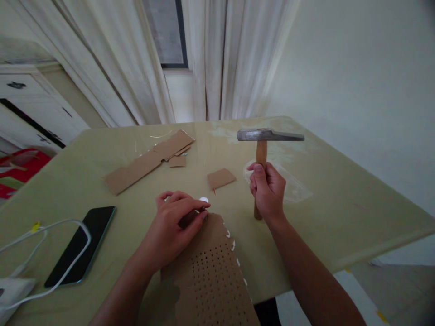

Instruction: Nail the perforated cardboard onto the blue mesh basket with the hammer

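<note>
My right hand (269, 190) is wrapped round the wooden handle of a hammer (261, 151), held upright with its metal head on top. In front of me lies a piece of brown cardboard (204, 290) punched with rows of small holes, with white bits along its right edge. Over its far end, my left hand (176, 226) has thumb and forefinger pinched together; something small and dark seems to be between the tips, too small to name. Just beyond those fingertips shows a small white round thing (204, 199).
A long cardboard strip (146, 165) and a small cardboard piece (221, 178) lie farther back on the table (326, 217). At left are a black phone (83, 246), a white cable (73, 267) and a white plug block (15, 290). Clear plastic (295, 188) lies behind my right hand.
</note>
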{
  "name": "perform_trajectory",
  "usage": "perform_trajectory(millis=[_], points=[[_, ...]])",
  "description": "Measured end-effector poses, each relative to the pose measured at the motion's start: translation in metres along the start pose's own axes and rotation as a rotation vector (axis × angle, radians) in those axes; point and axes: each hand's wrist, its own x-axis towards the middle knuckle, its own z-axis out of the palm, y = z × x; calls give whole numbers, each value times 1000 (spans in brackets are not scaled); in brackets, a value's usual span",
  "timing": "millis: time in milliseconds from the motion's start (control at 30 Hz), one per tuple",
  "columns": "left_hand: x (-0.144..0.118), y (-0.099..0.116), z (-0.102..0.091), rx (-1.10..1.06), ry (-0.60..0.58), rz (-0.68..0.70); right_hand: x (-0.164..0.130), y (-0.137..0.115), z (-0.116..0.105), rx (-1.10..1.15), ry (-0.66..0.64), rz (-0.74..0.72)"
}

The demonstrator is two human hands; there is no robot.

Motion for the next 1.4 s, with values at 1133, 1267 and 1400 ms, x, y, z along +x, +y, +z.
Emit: perform_trajectory(millis=[1133, 1267, 1400], points=[[0, 8, 3, 25, -14, 91, -4, 0, 1, -51, -60, 21], [0, 5, 3, 8, -31, 69, -5, -2, 1, -26, -72, 36], [1, 3, 3, -25, -36, 73, -4, -2, 0, -34, -121, 71]])
